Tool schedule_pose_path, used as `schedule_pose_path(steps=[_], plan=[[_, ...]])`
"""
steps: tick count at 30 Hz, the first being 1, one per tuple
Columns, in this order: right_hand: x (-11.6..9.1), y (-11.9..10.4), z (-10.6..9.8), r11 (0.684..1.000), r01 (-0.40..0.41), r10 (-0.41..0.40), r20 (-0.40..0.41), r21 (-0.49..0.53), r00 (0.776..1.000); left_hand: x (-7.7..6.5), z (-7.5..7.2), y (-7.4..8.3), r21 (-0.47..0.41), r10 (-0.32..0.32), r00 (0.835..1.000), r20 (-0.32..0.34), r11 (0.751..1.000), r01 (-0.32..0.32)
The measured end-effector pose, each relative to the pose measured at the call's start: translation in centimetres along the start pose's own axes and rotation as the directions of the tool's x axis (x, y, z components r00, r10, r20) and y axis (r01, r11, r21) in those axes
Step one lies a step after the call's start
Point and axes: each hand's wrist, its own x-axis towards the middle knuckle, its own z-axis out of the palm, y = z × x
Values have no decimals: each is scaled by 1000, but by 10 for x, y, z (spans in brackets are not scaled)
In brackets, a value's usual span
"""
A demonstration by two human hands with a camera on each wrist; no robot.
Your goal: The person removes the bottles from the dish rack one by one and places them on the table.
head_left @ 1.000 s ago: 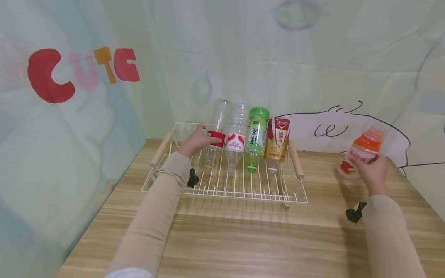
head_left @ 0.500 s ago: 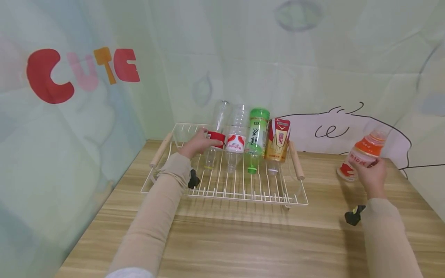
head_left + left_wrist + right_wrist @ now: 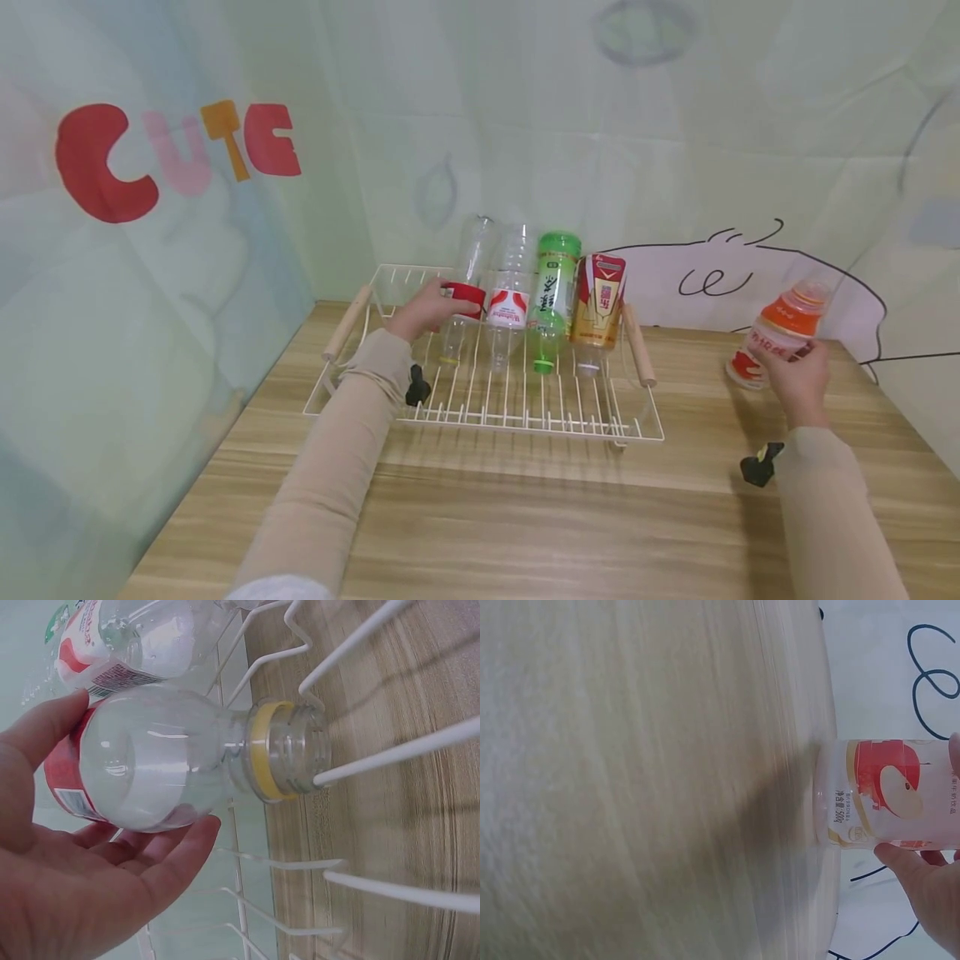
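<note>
My left hand (image 3: 429,310) holds a clear plastic bottle (image 3: 475,250) with a red label, thumb on one side and fingers on the other. This bottle leans neck-down in a white wire dish rack (image 3: 525,427); the left wrist view shows its capless mouth and yellow neck ring (image 3: 264,754) among the wires. My right hand (image 3: 799,379) grips a milk drink bottle (image 3: 795,310) with an orange and pink label and an apple picture (image 3: 891,784). It tilts with its base toward the table; whether it touches is unclear.
Beside the held bottle in the rack lean a clear bottle (image 3: 509,310) with a red-white label, a green bottle (image 3: 557,275) and a red-gold bottle (image 3: 598,300), all neck-down. Wooden handles (image 3: 639,343) flank the rack on the wooden table (image 3: 570,525). Fabric walls (image 3: 465,100) stand behind and left.
My left hand has come down slightly and its fingers have settled round the red-labelled bottle. The right hand and its bottle have shifted slightly left.
</note>
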Motion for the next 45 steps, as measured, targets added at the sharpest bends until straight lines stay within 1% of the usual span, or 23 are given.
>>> schedule_pose_path(steps=[5, 7, 13, 16, 20, 23, 29, 32, 36, 42, 45], plan=[[-2, -1, -2, 1000, -12, 12, 4, 2, 1000, 2, -2, -1, -9, -3, 1000, 3, 1000, 3], [-2, -3, -4, 1000, -2, 1, 5, 2, 1000, 3, -4, 0, -15, 0, 1000, -5, 1000, 0], [-4, -17, -14, 1000, 3, -3, 15, 5, 1000, -1, -11, 10, 2, 8, 1000, -25, 1000, -8], [-6, -26, -21, 1000, -2, 2, -4, 2, 1000, -5, -16, 15, 33, 33, 999, -36, 999, -32], [-9, -33, -30, 1000, -8, 7, -49, -13, 999, -8, -23, 20, 73, 61, 997, -56, 996, -57], [-12, -39, -37, 1000, 8, -10, -68, -26, 998, -12, -28, 25, 76, 71, 996, -59, 995, -66], [-22, -53, -51, 993, 108, -112, -81, -51, 990, -24, -37, 36, 51, 103, 993, -57, 994, -100], [-27, -62, -55, 985, 159, -164, -80, -61, 983, -28, -40, 42, 58, 120, 991, -51, 991, -117], [-35, -75, -54, 972, 225, -230, -72, -74, 971, -34, -44, 48, 86, 144, 989, -38, 986, -140], [-51, -98, -48, 930, 354, -359, -37, -104, 933, -47, -45, 59, 120, 187, 982, -3, 975, -186], [-60, -110, -44, 911, 396, -399, -5, -116, 917, -53, -42, 65, 130, 208, 978, 17, 969, -209]])
